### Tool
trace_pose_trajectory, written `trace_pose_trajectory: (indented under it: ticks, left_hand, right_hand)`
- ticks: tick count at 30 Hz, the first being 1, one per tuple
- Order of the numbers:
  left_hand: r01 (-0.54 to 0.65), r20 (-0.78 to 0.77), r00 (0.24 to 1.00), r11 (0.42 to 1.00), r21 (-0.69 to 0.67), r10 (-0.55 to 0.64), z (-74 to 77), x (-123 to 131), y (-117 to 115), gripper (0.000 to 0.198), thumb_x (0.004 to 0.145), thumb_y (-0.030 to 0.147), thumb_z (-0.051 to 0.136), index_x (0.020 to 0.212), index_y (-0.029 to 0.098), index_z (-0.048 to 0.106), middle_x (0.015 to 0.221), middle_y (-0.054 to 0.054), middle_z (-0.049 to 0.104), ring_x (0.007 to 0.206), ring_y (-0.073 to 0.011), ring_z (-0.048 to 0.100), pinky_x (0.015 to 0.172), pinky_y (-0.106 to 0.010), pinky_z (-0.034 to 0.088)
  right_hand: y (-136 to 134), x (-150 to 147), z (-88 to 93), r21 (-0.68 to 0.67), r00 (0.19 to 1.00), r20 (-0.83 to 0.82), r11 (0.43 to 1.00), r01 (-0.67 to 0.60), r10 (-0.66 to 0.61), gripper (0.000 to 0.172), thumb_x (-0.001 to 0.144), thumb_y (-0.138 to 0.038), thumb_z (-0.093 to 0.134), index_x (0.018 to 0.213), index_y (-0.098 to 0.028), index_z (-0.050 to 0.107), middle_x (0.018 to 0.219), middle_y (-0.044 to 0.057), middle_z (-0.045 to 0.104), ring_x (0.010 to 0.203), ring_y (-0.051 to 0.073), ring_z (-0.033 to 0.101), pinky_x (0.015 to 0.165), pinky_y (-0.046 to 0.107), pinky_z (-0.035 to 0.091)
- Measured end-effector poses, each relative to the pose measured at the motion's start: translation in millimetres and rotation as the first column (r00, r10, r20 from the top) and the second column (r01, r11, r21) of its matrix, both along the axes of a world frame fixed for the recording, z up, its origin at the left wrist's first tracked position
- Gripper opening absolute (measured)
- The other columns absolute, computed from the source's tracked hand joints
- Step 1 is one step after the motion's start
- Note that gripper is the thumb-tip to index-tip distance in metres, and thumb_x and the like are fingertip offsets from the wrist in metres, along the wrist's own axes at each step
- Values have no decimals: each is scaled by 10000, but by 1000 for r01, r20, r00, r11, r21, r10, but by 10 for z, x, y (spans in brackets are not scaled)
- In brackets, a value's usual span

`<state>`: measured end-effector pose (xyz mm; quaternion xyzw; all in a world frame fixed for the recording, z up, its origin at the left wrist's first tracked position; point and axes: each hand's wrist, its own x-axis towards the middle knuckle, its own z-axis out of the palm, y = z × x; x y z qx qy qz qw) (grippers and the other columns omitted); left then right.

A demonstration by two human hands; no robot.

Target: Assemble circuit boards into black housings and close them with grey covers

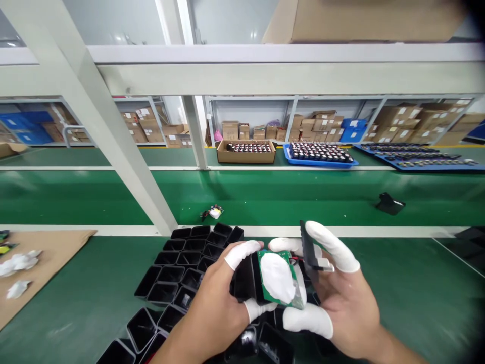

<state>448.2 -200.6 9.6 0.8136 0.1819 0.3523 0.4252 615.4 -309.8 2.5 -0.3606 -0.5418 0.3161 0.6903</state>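
Observation:
My left hand (215,308), with white covers on its fingertips, grips a black plastic case (245,278) from the left. A green circuit board (267,290) with a white pad (278,278) on its face stands at the case's right-hand opening; how far it sits inside cannot be seen. My right hand (346,303), also in fingertip covers, closes around the board and a black end plate (308,247). Red wires (294,259) show between board and plate. Beneath both hands are several open black cases (164,293), packed together on the green table.
Brown cardboard (49,263) with white scraps lies left. On the green conveyor belt (284,197) sit a loose circuit assembly (215,212) and a black part (390,203). Beyond stand a carton (246,156) and a blue tray (322,162) of parts. A white post (113,131) slants down on the left.

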Motion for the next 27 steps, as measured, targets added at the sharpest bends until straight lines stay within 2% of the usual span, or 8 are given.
trace_pose_trajectory:
  ticks: [3,6,12,15,19,22,24,27]
  left_hand:
    - [-2,-13,1000,1000,27,2,-15,-9,0,642,750,124,805,1289,344,533,1323,13,619,1191,-192,624,1060,-284,502]
    - [-3,-21,1000,999,49,4,-17,-17,-3,636,754,58,742,1293,324,533,1326,-4,616,1202,-200,619,1052,-295,512]
    - [-10,-23,1000,996,93,12,-34,-29,1,615,752,38,714,1288,284,536,1316,-35,616,1184,-212,625,1035,-315,527]
    - [5,-12,1000,996,94,-4,-39,-28,6,615,766,38,705,1296,294,526,1328,-24,606,1200,-197,613,1047,-293,513]
    - [21,4,1000,999,25,-22,-11,-25,-8,634,764,77,764,1293,334,524,1312,10,619,1164,-176,637,1033,-258,518]
    - [9,22,1000,1000,23,-10,2,-18,-18,648,750,72,779,1282,345,530,1282,27,639,1154,-168,644,1030,-242,517]
    - [-5,28,1000,999,37,4,-1,-13,-17,667,742,64,778,1291,348,525,1287,28,637,1163,-167,641,1036,-239,513]
    - [-16,28,1000,997,73,14,-10,-13,-7,676,745,64,774,1306,338,513,1297,19,632,1163,-163,640,1037,-230,510]
  right_hand:
    - [-28,-15,-10,30,998,53,999,-17,16,829,843,-192,807,1485,-468,362,1375,107,604,924,243,749,818,378,645]
    - [-20,-32,4,40,996,93,999,-19,15,788,875,-210,774,1488,-468,352,1347,104,621,836,214,754,804,352,649]
    - [25,-53,85,42,989,140,998,-52,45,800,875,-217,769,1487,-487,330,980,30,727,764,196,742,824,353,641]
    - [28,-56,91,36,984,175,999,-40,34,781,889,-218,755,1488,-485,331,897,10,726,729,194,741,827,363,640]
    - [16,-60,39,66,983,178,997,37,-49,778,848,-262,802,1471,-463,380,1112,55,736,769,212,759,821,352,645]
    - [8,-57,-11,105,963,230,987,121,-143,717,839,-280,815,1433,-468,459,1321,69,652,964,262,745,872,380,635]
    - [7,-51,-40,113,957,242,985,134,-158,698,847,-284,809,1428,-468,469,1338,70,642,1028,279,726,918,420,616]
    - [14,-45,-74,106,960,245,988,115,-138,745,851,-291,807,1463,-457,416,1352,84,634,1003,262,734,957,430,593]
